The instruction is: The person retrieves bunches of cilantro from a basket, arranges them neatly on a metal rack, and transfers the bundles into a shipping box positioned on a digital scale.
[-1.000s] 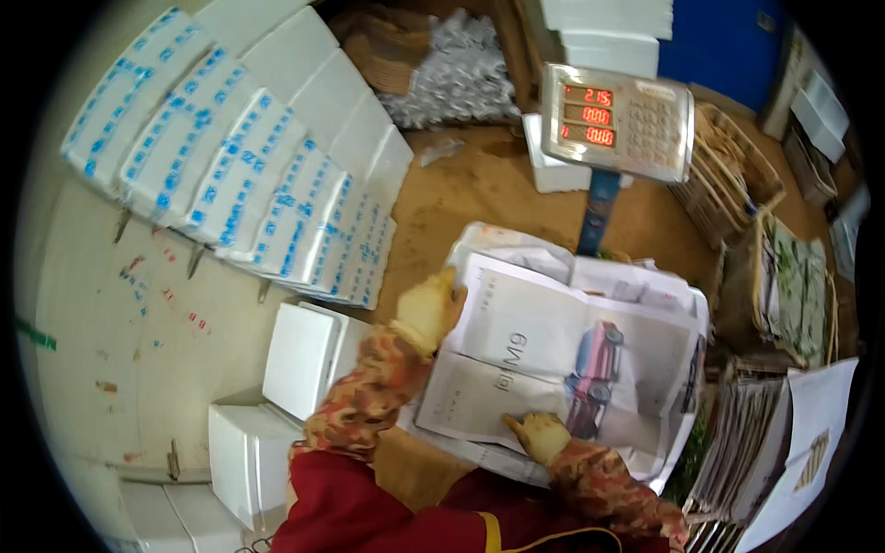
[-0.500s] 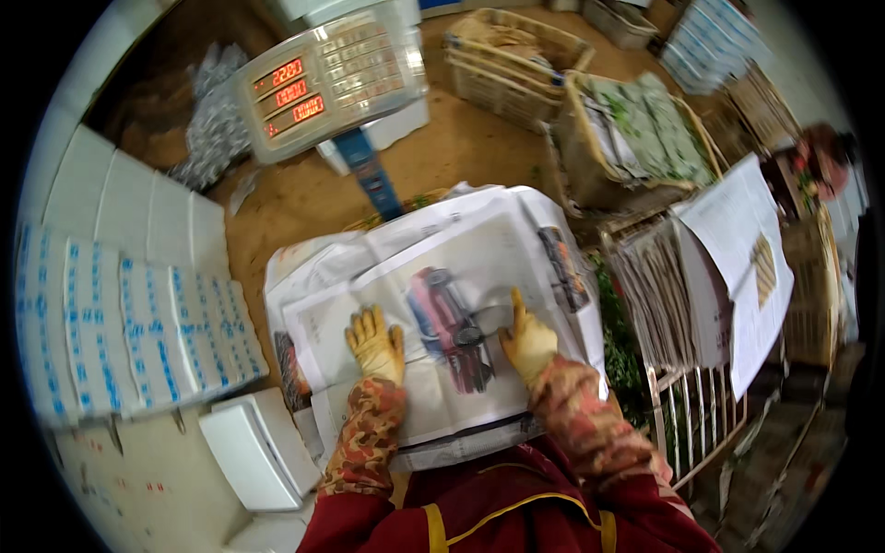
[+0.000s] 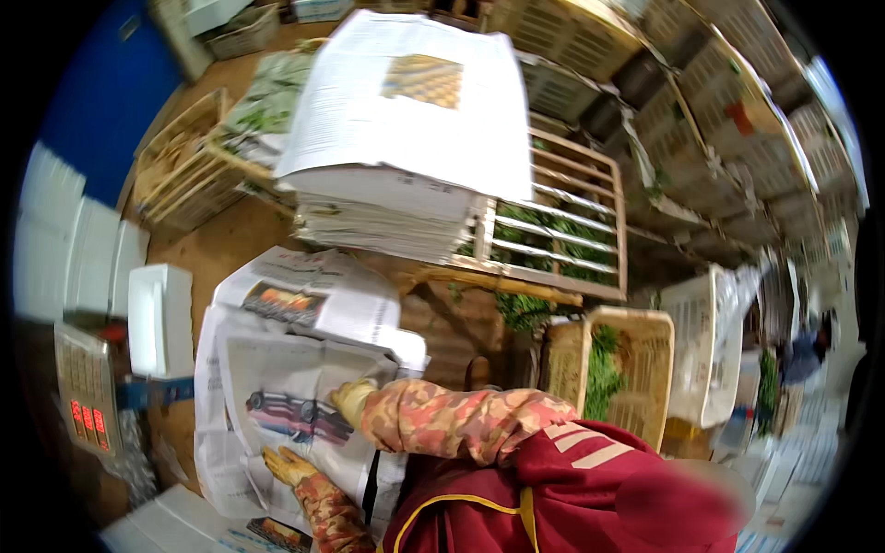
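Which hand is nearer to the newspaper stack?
Right. The right hand is on the car-picture newspaper, on the side toward the newspaper stack; the left hand is on it too, farther off.

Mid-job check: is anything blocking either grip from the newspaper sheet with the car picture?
Nothing visible does: the left grip and the right grip both appear to rest directly on the newspaper sheet.

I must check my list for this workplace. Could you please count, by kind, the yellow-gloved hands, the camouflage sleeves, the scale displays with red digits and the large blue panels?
Yellow-gloved hands: 2
Camouflage sleeves: 2
Scale display with red digits: 1
Large blue panel: 1
Total: 6
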